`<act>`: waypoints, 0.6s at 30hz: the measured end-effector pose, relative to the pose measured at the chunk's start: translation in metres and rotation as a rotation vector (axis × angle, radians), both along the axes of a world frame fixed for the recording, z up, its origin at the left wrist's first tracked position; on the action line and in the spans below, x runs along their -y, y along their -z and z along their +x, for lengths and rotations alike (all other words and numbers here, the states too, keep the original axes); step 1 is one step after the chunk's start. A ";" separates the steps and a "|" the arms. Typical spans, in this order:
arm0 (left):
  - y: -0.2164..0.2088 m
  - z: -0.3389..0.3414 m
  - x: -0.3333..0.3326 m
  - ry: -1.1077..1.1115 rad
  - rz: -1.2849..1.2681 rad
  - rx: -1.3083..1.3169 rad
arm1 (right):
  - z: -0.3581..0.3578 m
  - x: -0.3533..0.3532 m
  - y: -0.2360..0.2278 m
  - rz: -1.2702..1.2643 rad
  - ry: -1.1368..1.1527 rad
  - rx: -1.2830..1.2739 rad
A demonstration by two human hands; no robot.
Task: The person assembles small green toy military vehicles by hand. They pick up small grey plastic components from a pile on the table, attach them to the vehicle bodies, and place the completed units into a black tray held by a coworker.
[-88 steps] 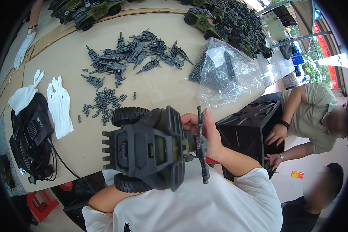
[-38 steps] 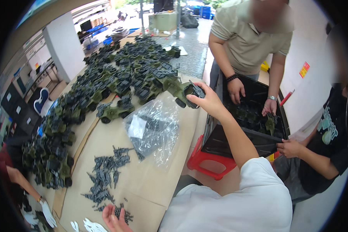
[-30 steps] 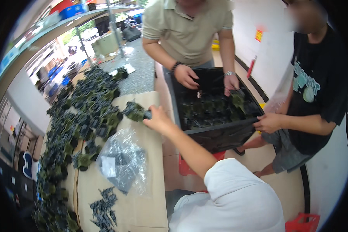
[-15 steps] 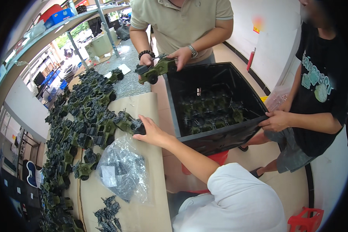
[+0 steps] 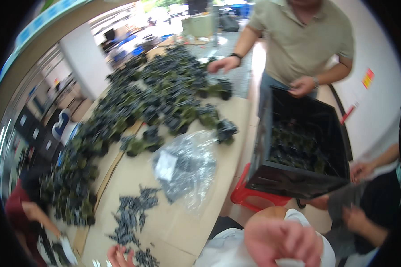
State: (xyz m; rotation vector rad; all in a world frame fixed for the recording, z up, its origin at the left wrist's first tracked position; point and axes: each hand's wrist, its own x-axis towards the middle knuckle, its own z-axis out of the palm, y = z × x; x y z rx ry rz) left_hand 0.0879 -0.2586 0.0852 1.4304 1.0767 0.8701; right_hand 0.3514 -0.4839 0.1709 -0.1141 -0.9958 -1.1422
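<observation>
My right hand [image 5: 283, 242] is pulled back close to my chest, blurred, fingers loosely apart with nothing in them. Only the fingers of my left hand [image 5: 117, 256] show at the lower edge, beside a pile of small grey plastic parts [image 5: 131, 213] on the tan table [image 5: 229, 147]. A dark green toy vehicle [image 5: 226, 129] stands alone near the table's right edge. Beyond it, a mass of green toy vehicles [image 5: 160, 95] covers the far and left table. A crumpled clear plastic bag [image 5: 185, 171] lies between the parts and the vehicles.
A black crate [image 5: 298, 178] holding more toy vehicles sits tilted over a red stool [image 5: 249, 198] to the right of the table. One person in a khaki shirt [image 5: 303, 40] reaches over the vehicles. Another person's hands [image 5: 358, 171] hold the crate's right side. A red sleeve [image 5: 18, 207] is at far left.
My right hand has let go of the toy vehicle on the table's right edge and drawn back to my chest. The person in khaki moved a hand from over the crate to the table.
</observation>
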 end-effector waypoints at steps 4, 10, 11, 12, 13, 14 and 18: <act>-0.001 0.023 -0.040 0.000 0.140 0.168 | -0.058 0.000 -0.012 -0.144 -0.586 0.110; 0.033 -0.038 -0.141 -0.312 0.179 0.140 | -0.113 0.000 0.009 -0.440 -1.037 -0.163; 0.047 -0.066 -0.156 -0.364 0.126 0.093 | -0.115 -0.014 0.004 -0.446 -1.005 -0.174; 0.052 -0.077 -0.172 -0.386 0.078 0.071 | -0.112 -0.026 -0.003 -0.285 -1.010 -0.070; 0.053 -0.060 -0.188 -0.351 0.102 0.005 | -0.106 -0.040 -0.006 -0.132 -0.969 0.043; 0.056 -0.045 -0.201 -0.318 0.121 -0.065 | -0.103 -0.048 -0.005 0.016 -0.927 0.151; 0.089 -0.033 -0.267 -0.213 0.475 -0.375 | -0.094 -0.061 0.026 -0.531 -0.771 0.463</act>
